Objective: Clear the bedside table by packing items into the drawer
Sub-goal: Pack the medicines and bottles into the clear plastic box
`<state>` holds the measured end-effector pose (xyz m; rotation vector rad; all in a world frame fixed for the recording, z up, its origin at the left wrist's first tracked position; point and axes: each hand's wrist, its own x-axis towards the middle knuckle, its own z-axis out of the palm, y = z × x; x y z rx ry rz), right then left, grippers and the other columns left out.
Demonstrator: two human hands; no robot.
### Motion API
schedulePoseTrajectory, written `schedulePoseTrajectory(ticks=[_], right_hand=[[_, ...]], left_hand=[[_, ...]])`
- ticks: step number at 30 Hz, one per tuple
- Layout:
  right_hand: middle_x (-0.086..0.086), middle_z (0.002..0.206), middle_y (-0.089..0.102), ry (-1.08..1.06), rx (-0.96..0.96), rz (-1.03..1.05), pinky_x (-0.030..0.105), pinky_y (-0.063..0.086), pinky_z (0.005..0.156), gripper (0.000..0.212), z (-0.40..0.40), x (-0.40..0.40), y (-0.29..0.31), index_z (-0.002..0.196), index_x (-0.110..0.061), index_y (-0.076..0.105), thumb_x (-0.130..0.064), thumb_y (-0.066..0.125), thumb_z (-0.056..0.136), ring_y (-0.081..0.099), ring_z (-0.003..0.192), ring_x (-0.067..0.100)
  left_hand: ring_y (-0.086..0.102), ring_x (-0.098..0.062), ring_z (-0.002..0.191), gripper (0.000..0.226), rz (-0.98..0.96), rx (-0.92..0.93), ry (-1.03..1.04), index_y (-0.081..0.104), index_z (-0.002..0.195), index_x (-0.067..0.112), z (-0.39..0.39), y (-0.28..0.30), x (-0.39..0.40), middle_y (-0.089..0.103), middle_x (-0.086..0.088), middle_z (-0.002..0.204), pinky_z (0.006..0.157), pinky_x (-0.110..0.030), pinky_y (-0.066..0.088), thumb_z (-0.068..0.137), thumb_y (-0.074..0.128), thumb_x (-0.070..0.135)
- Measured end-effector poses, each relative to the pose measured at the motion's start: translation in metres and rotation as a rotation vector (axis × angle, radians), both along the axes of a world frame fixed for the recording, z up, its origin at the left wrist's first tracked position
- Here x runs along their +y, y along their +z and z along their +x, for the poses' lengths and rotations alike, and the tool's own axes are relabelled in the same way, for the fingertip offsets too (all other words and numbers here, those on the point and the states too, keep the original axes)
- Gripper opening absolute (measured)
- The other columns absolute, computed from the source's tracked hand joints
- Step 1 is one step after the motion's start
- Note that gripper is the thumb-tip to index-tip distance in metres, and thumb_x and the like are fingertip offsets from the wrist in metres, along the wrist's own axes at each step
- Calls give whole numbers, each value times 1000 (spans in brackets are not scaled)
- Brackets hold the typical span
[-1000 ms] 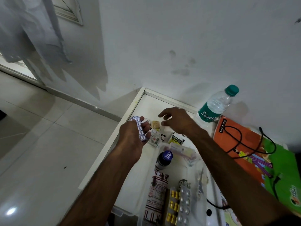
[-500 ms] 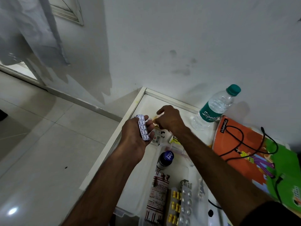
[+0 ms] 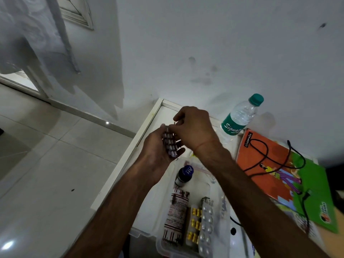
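My view shows the white bench (image 3: 160, 116) at centre frame carrying a water bottle (image 3: 240, 116), an orange-green notebook (image 3: 279, 175) at right, and a clear tray (image 3: 186, 246) at bottom centre.

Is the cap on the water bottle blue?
No, the water bottle standing by the wall has a green cap, matching its green label.

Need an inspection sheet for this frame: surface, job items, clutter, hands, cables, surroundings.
Surface: white bedside table, against the wall.
Job's things: blister strip in left hand; clear box holding blue-capped bottle, carton, yellow strip, silver strip.
Clutter: water bottle; orange-green notebook.
Grippers: left hand holds the strip; right hand pinches a small item above it.
Cables: black cord over the notebook.
Surroundings: white wall, tiled floor, curtain.
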<state>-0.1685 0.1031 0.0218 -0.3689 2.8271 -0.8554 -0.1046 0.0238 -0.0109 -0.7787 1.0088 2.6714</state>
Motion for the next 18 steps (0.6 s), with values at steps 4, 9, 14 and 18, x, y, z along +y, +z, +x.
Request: schedulePoseTrajectory(ticks=[4, 9, 14, 18], right_hand=[[7, 101, 74, 44, -1, -16, 29, 52, 93, 18, 11, 7, 7, 102, -11, 75, -15, 67, 87, 69, 94, 22], [-11, 98, 63, 101, 101, -4, 20, 43, 76, 16, 35, 42, 21, 99, -29, 72, -23, 72, 84, 57, 89, 9], [-12, 93, 74, 5, 9, -369, 22, 52, 78, 19, 83, 99, 29, 90, -27, 65, -18, 78, 80, 68, 93, 1], [-6, 90, 78, -93, -9, -554, 16, 53, 71, 22, 133, 139, 23, 98, -23, 60, -14, 75, 84, 74, 84, 9]], left_hand=[[59, -17, 75, 39, -86, 54, -64, 63, 95, 13, 9, 2, 3, 68, -6, 83, 73, -31, 49, 103, 34, 37], [43, -13, 60, 36, -92, 118, -249, 56, 85, 18, 23, 11, 11, 56, -1, 68, 58, -27, 30, 103, 35, 41], [43, -16, 66, 24, 161, 272, -592, 45, 110, 12, 44, 18, 18, 48, -6, 81, 60, -28, 34, 92, 32, 22], [48, -11, 69, 21, 169, 308, -732, 50, 113, 8, 67, 16, 48, 52, -4, 84, 59, -21, 44, 102, 36, 18]])
